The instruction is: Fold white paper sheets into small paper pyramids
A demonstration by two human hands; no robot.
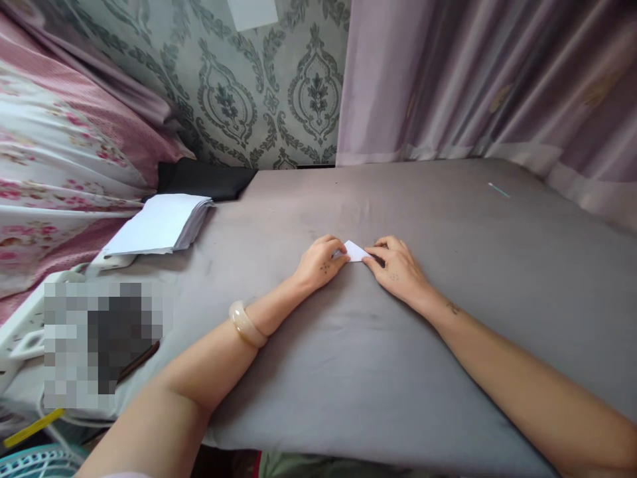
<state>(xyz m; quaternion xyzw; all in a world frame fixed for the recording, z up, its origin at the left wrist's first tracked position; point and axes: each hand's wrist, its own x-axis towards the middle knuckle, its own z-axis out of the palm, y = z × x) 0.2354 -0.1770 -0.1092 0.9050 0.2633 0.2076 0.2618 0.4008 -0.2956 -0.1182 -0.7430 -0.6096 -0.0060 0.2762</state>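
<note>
A small folded piece of white paper (355,251) with a pointed top is between my two hands, just over the grey cloth surface (318,372). My left hand (323,260) pinches its left side, fingers curled and thumb along the lower edge. On the other side my right hand (395,265) grips the right corner between thumb and index finger, the other fingers bent. Parts of the paper are hidden behind the fingers. A pale bangle (247,324) circles my left wrist.
A stack of white paper (159,224) lies at the left, in front of a dark folded item (204,179). A white power strip (30,312) and a blurred patch are nearer me. A thin pale stick (499,190) lies far right. Curtains (423,79) hang behind.
</note>
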